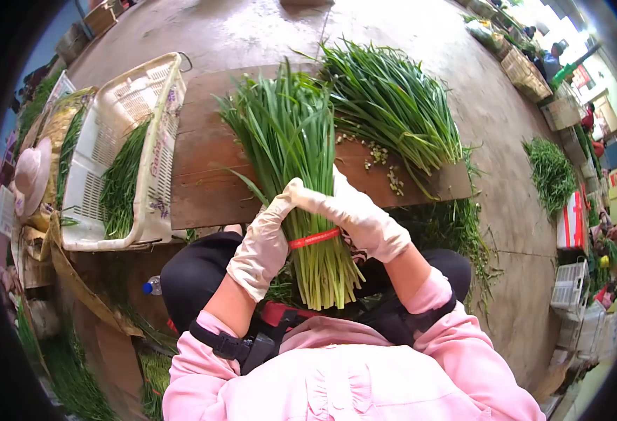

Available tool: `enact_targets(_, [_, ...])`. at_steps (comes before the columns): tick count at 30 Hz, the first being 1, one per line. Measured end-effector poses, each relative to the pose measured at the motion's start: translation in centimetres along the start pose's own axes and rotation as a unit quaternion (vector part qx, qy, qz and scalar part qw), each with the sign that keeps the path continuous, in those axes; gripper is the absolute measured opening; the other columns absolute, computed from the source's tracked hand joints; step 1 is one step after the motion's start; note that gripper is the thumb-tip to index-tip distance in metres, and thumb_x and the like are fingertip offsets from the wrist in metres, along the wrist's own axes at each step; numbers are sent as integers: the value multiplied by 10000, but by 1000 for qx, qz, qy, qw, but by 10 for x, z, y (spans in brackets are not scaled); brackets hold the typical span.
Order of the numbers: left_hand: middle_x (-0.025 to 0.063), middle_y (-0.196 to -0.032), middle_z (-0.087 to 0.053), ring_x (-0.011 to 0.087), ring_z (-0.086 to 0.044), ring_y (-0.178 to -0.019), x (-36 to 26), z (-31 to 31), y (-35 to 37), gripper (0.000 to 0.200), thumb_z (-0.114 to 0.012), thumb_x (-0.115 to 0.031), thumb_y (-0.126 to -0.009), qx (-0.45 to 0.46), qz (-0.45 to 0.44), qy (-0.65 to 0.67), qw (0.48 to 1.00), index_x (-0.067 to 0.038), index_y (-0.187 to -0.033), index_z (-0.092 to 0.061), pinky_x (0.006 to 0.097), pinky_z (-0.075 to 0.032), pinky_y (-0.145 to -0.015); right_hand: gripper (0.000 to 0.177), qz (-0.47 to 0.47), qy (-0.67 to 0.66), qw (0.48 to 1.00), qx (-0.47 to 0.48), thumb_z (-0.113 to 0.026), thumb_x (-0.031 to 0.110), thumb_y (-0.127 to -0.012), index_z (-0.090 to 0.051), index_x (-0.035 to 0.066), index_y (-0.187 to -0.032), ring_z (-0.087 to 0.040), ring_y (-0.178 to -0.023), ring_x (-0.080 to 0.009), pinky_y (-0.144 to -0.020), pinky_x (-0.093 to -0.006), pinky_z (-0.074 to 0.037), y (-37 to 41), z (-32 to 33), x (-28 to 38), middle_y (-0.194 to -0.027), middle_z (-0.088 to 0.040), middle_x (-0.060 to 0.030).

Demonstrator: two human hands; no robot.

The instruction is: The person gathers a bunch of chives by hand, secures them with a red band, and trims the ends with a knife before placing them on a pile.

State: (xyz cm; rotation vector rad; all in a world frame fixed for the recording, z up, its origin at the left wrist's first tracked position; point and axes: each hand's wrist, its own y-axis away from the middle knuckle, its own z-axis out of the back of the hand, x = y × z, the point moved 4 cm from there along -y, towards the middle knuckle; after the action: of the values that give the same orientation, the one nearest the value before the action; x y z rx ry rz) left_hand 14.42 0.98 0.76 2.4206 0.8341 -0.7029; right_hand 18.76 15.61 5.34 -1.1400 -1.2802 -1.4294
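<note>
A bundle of long green leafy stalks (291,140) lies over the near edge of a brown wooden board (206,151), leaves away from me and pale cut ends toward my lap. A red band (314,238) goes around its lower part. My left hand (263,242), in a whitish glove, wraps the bundle's left side just above and beside the band. My right hand (361,217), gloved too, closes round the right side, and the two hands meet on top of the stalks. A loose pile of the same stalks (392,105) rests at the board's right, with small pale trimmings (394,181) beside it.
A white plastic crate (161,151) holding greens stands at the left. Loose leaves (448,231) lie below the board. A blue-capped bottle (152,285) is by my left knee. More greens (550,175), crates (570,284) and people line the right side.
</note>
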Motion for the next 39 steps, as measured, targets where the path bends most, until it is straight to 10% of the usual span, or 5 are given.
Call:
enact_targets(21, [-3, -1046, -725, 110, -677, -951, 1, 6, -8, 252, -752, -188, -974, -93, -13, -101, 990, -74, -1195, -717, 273, -536, -870, 589, 69, -284, 955, 47, -679, 157, -1026, -424, 37, -1543, -603, -1174, -133, -1032, -299, -502, 1, -10, -42, -1378, -609, -46])
enact_targets(30, [98, -1284, -704, 199, -671, -1192, -11, -5, -2, 319, -652, -182, -1020, -92, 3, -31, 995, -19, -1292, -691, 346, -502, -1106, 808, 46, -339, 939, 28, -780, 56, -909, -354, 56, -1595, -599, -1224, -167, -1044, -327, -512, -5, 12, -41, -1416, -571, -76])
enact_targets(34, [70, -1151, -733, 168, -720, -989, -13, 6, -6, 324, -708, -193, -999, -150, 7, -25, 988, -32, -1278, -669, 320, -596, -914, 735, 134, 23, 969, -205, -759, 55, -910, -444, 121, -1572, -632, -1157, -235, -982, -342, -539, 2, 34, -39, -1419, -590, -129])
enact_targets(37, [53, -1096, -737, 157, -727, -925, -13, 10, -4, 267, -734, -162, -981, -182, -19, -63, 981, -44, -1214, -679, 310, -610, -849, 484, 366, 344, 857, -118, -724, 97, -927, -631, 106, -1402, -708, -1012, -269, -878, -370, -553, 10, 15, -15, -1127, -745, -111])
enact_targets(39, [44, -1065, -738, 153, -729, -896, -12, 12, -1, 245, -748, -145, -970, -202, -40, -98, 974, -51, -1184, -678, 306, -614, -815, 443, 201, 430, 880, -32, -784, 275, -880, -696, 136, -1291, -664, -764, -318, -675, -444, -527, 14, -11, -3, -811, -682, -105])
